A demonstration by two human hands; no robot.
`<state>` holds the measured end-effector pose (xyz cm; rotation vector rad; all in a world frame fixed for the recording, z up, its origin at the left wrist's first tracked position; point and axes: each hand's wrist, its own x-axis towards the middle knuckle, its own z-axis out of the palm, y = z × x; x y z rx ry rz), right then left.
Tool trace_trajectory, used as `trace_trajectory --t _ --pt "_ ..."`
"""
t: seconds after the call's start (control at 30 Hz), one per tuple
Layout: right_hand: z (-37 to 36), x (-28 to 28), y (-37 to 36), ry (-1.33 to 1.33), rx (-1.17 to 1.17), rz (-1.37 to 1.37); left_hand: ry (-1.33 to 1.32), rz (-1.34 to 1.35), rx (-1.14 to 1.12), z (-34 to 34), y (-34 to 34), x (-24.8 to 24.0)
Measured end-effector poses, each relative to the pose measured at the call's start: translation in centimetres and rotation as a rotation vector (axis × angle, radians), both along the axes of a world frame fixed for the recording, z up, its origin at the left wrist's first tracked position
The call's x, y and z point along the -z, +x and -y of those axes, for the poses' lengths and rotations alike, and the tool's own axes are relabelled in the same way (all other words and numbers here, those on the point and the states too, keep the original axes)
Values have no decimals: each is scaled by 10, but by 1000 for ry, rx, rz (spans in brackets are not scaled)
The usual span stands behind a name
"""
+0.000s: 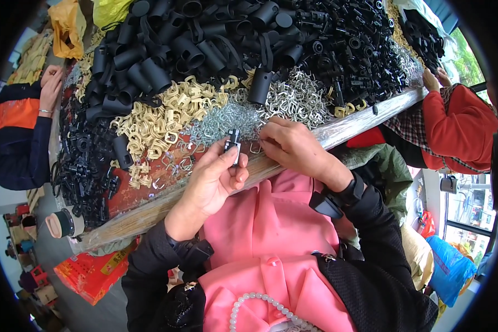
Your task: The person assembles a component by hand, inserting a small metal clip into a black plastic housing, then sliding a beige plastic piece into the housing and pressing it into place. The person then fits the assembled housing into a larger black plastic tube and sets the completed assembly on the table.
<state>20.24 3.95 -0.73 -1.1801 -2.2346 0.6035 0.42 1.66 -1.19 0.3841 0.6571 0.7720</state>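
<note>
Between the thumb and fingers of my left hand (210, 180) is a small black plastic part (233, 139) with a lighter piece along it. It is held upright above the table's near edge. My right hand (294, 145) is to its right, fingers bent down at the rim of a heap of small silver metal clips (224, 123). Its fingertips are partly hidden, so what they grip does not show. Bent silver hooks (299, 97) lie just beyond that hand. Cream plastic buckle-shaped pieces (169, 110) are heaped to the left.
Black cylindrical cups (199, 52) and small black parts (348, 50) pile up at the back. More black parts (83, 157) lie at left. A plastic-wrapped edge (371, 119) borders the table. Other people's hands (51, 88) are at the left and hands (434, 79) at the right.
</note>
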Motion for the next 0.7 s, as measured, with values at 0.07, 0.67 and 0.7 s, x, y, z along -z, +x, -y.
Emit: trace_trajectory --t 0.07,0.67,0.7 --pt "5 -14 2 -80 -4 -147 -26 94 21 -4 4 2" --pt "35 -12 7 73 9 -259 -34 54 98 -3 30 -5" --pt "35 -12 7 101 6 -242 -22 27 106 -2 29 -5"
